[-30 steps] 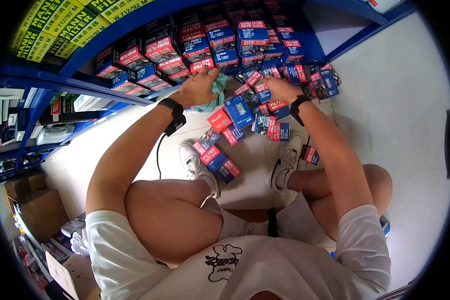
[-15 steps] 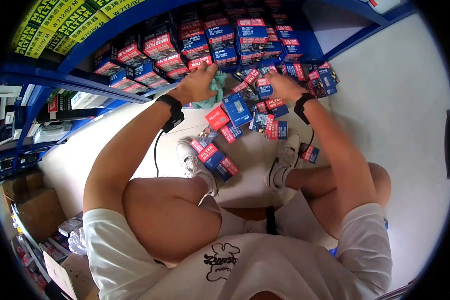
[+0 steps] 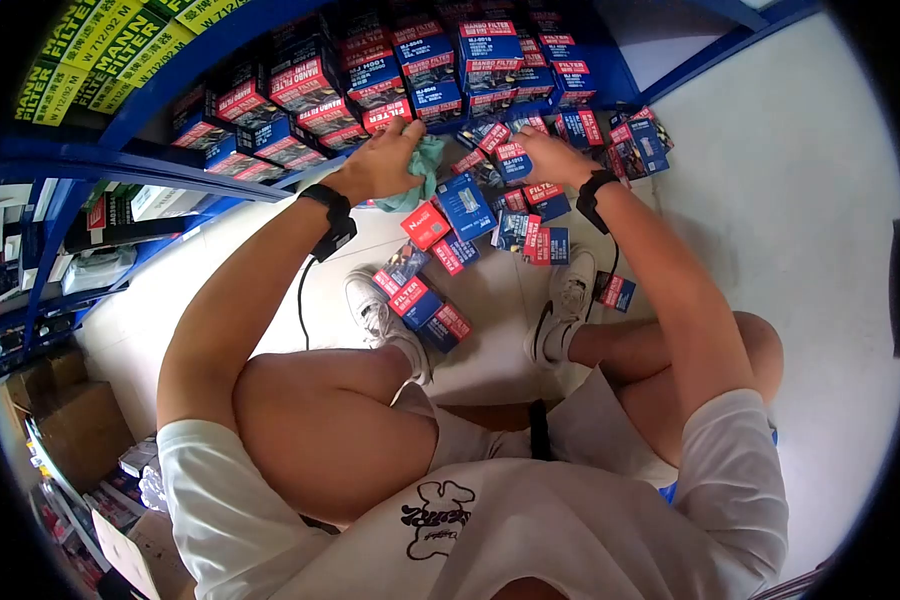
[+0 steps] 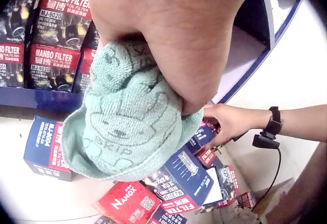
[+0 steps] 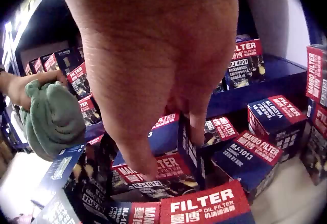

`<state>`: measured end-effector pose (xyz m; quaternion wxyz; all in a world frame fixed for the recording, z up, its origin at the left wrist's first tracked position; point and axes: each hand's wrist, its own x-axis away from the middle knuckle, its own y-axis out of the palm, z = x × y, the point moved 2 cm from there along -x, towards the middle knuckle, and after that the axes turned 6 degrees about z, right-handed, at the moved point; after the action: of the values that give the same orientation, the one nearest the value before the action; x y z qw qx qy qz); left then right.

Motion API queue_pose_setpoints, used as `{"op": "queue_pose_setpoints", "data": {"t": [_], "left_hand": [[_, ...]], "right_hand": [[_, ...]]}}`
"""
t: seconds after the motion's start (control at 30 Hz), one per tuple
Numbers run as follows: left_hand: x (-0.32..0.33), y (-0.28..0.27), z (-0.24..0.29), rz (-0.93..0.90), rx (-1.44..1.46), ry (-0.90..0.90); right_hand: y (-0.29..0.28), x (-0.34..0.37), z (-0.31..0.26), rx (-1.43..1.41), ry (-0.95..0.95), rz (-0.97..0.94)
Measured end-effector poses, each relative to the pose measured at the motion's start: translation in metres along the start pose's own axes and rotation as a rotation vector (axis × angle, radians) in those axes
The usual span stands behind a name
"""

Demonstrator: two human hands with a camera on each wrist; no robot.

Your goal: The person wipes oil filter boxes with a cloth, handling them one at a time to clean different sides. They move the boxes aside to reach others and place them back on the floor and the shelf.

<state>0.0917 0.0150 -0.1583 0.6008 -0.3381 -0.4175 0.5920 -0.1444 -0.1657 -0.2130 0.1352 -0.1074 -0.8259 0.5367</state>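
Observation:
My left hand (image 3: 378, 168) grips a bunched green cloth (image 3: 425, 172) at the shelf's front edge, its fingertips by the red and blue filter boxes there. In the left wrist view the cloth (image 4: 127, 127) hangs below the palm. On the floor pile, my right hand (image 3: 560, 163) holds a blue and red MJ-1013 box (image 3: 511, 162) between thumb and fingers. The right wrist view shows that box (image 5: 164, 143) under the right hand (image 5: 148, 65), other boxes close around it. A blue box (image 3: 465, 207) and a red Nanox box (image 3: 425, 225) lie between the hands, nearer the body.
Stacked filter boxes (image 3: 490, 60) fill the blue shelf ahead. Yellow-green boxes (image 3: 105, 45) stand on a shelf at the upper left. More loose boxes (image 3: 417, 305) lie beside the left shoe (image 3: 375, 310), and one small box (image 3: 615, 292) beside the right shoe.
The head view has shifted slightly, moving the scene a little up and left in the picture. Both hands keep nearly the same places against the boxes, with the same cloth and box held.

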Motion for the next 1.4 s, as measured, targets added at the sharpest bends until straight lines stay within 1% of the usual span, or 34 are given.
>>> {"op": "queue_pose_setpoints", "data": {"t": [0.07, 0.13, 0.2, 0.3, 0.33, 0.37, 0.43, 0.47, 0.5, 0.57, 0.6, 0.63, 0.7, 0.73, 0.83, 0.87, 0.9, 0.97, 1.03, 1.1, 1.13, 1.17, 1.2, 1.23, 1.3, 1.33, 1.37, 1.4], "left_hand": [[0.001, 0.002, -0.001, 0.028, -0.033, 0.020], [0.001, 0.001, -0.001, 0.017, -0.019, 0.017], [0.000, 0.002, -0.001, 0.007, -0.006, 0.015], [0.000, 0.002, 0.000, 0.016, -0.007, 0.022], [0.000, 0.002, 0.001, 0.001, -0.023, 0.009], [-0.001, 0.002, 0.003, -0.016, -0.036, -0.002], [-0.001, 0.002, 0.004, -0.004, -0.034, 0.007], [-0.001, 0.003, 0.004, 0.012, -0.035, 0.011], [-0.002, -0.001, 0.006, 0.012, -0.031, 0.014], [-0.002, -0.004, 0.012, -0.042, -0.041, -0.033], [-0.002, -0.003, 0.013, -0.004, -0.062, -0.008], [-0.003, -0.001, 0.014, -0.002, -0.054, -0.009], [-0.006, -0.002, 0.019, 0.034, -0.035, 0.044], [-0.008, -0.002, 0.023, 0.046, -0.054, 0.053], [-0.015, -0.003, 0.035, 0.060, -0.078, 0.093], [-0.016, -0.003, 0.041, 0.062, -0.094, 0.086], [-0.021, -0.003, 0.044, 0.058, -0.117, 0.097], [-0.030, -0.001, 0.049, 0.009, -0.129, 0.033], [-0.034, -0.001, 0.051, 0.012, -0.121, 0.018], [-0.037, -0.001, 0.052, 0.090, -0.084, 0.018], [-0.037, -0.004, 0.057, 0.100, -0.072, 0.005], [-0.036, -0.001, 0.059, 0.092, -0.072, 0.009], [-0.036, -0.001, 0.058, 0.114, -0.098, 0.013], [-0.036, -0.001, 0.058, 0.137, -0.125, 0.019], [-0.034, 0.002, 0.056, 0.117, -0.091, 0.021], [-0.034, 0.005, 0.054, 0.117, -0.091, 0.022], [-0.033, 0.008, 0.053, 0.120, -0.090, 0.022], [-0.034, 0.008, 0.054, 0.116, -0.095, 0.016]], "right_hand": [[0.011, -0.002, 0.008, 0.018, 0.027, -0.014], [0.016, -0.002, 0.011, 0.033, 0.052, -0.027], [0.024, 0.001, 0.016, 0.072, 0.095, -0.139], [0.042, -0.001, 0.027, 0.048, 0.091, -0.111], [0.042, 0.000, 0.030, 0.061, 0.034, -0.082], [0.043, 0.002, 0.033, 0.059, 0.038, -0.084], [0.023, 0.006, 0.025, 0.115, 0.133, -0.114], [0.018, 0.010, 0.024, 0.123, 0.130, -0.045], [0.012, 0.013, 0.025, 0.126, 0.133, -0.047], [0.002, 0.023, 0.027, 0.161, 0.196, -0.051], [0.003, 0.025, 0.033, 0.246, 0.130, -0.032], [0.003, 0.030, 0.041, 0.251, 0.130, -0.038], [0.003, 0.041, 0.048, 0.285, 0.175, -0.108], [0.001, 0.049, 0.046, 0.268, 0.191, -0.057], [-0.010, 0.075, 0.038, 0.241, 0.229, -0.122], [-0.010, 0.086, 0.038, 0.246, 0.244, -0.061], [-0.007, 0.095, 0.046, 0.243, 0.264, -0.064], [0.004, 0.110, 0.062, 0.238, 0.281, -0.172], [0.008, 0.130, 0.072, 0.189, 0.285, -0.188], [0.021, 0.151, 0.085, 0.178, 0.413, -0.336], [0.036, 0.162, 0.100, 0.172, 0.418, -0.337], [0.060, 0.176, 0.119, 0.162, 0.439, -0.465], [0.063, 0.180, 0.118, 0.151, 0.458, -0.591], [0.063, 0.185, 0.116, 0.142, 0.463, -0.591], [0.056, 0.198, 0.106, 0.025, 0.589, -0.740], [0.053, 0.202, 0.103, -0.028, 0.607, -0.802], [0.058, 0.206, 0.107, -0.033, 0.612, -0.801], [0.064, 0.209, 0.108, -0.105, 0.671, -0.832]]}}
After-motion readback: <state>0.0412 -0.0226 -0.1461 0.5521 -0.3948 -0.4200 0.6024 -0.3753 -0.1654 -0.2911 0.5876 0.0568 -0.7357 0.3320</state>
